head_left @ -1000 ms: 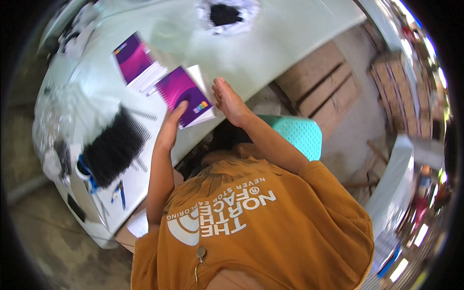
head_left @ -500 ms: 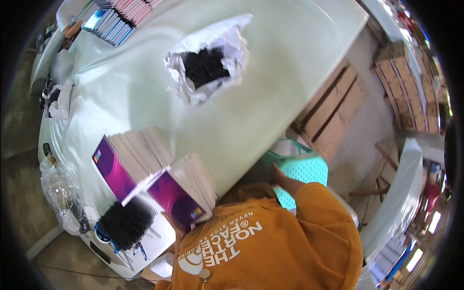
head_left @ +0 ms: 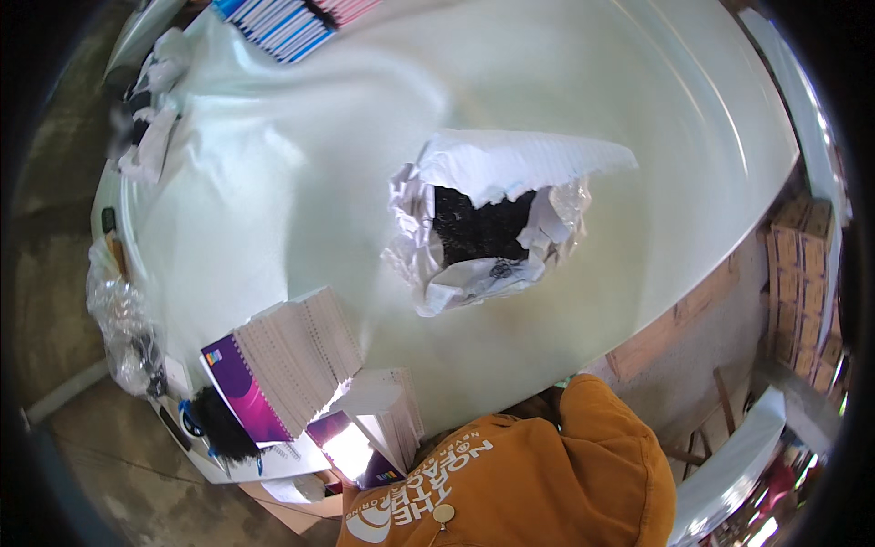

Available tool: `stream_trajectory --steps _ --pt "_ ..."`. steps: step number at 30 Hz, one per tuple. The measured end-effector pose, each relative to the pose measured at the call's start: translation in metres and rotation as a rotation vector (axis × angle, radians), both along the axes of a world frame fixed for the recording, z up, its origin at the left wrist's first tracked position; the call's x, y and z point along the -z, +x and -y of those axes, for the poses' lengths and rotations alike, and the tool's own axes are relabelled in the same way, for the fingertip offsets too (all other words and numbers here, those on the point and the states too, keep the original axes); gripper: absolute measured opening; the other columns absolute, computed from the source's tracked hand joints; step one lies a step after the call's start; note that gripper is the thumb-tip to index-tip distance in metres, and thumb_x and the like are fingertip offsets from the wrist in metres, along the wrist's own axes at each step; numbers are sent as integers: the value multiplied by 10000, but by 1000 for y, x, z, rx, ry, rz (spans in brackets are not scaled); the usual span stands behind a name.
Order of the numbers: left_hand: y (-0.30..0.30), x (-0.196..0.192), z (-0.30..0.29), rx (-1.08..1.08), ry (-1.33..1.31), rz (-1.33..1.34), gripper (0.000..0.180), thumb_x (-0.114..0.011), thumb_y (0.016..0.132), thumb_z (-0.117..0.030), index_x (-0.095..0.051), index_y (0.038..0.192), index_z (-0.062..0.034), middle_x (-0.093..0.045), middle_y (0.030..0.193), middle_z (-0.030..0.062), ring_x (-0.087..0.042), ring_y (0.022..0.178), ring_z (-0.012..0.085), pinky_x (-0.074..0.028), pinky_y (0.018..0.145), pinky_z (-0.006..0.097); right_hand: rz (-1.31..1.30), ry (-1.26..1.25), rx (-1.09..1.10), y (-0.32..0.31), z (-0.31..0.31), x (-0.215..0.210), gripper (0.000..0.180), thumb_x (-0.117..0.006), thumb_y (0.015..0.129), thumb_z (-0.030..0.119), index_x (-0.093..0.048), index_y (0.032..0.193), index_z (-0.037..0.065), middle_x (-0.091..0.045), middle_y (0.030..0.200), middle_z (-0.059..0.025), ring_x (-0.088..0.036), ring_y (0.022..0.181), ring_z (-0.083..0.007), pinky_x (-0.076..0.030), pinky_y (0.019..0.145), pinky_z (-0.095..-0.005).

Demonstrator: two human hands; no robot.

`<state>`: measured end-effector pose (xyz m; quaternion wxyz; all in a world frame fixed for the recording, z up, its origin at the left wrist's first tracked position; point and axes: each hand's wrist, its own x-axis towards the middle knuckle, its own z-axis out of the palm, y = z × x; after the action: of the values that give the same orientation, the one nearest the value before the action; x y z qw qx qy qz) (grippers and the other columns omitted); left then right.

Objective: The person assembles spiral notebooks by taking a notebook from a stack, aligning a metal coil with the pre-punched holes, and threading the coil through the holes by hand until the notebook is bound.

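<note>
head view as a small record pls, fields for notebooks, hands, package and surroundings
larger notebook stack: purple cover, on the table
smaller notebook stack: purple cover, bright glare, closer to the person
left hand: mostly hidden beside the smaller notebook stack, grip unclear
right hand: not visible
package: torn white wrapping, black contents showing
upper left: blue-and-white books
left side: clear plastic bag
right side: stacked cartons

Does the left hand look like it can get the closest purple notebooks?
Probably yes: the left hand, mostly hidden, seems right beside the closest purple notebooks, with nothing visible blocking the way.
</note>
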<state>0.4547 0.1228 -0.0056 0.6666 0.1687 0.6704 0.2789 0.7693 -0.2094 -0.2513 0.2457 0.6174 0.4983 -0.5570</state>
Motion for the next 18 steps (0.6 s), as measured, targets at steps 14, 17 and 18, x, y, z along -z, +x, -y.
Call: stream_trajectory --steps 14,17,18 --pt "-32 4 39 -47 255 167 803 -220 892 -679 -390 1341 -36 -508 1250 82 -486 1124 221 -344 1011 380 99 2 343 32 27 19 604 -515 855 420 -412 1348 87 -475 1314 -148 -375 1247 -331 -255 1005 -497" --pt "-32 20 40 26 405 306 797 -224 897 -672 -398 1333 -29 -520 1235 80 -500 1108 214 -353 1004 373 159 57 477 54 19 33 604 -515 858 420 -410 1346 79 -489 1300 -156 -401 1232 -333 -282 998 -485" --pt "-32 29 38 109 493 399 795 -226 898 -670 -401 1331 -26 -525 1229 80 -504 1103 212 -356 1002 371 176 90 544 61 15 39 604 -515 859 419 -410 1345 76 -493 1295 -159 -410 1226 -334 -290 995 -481"
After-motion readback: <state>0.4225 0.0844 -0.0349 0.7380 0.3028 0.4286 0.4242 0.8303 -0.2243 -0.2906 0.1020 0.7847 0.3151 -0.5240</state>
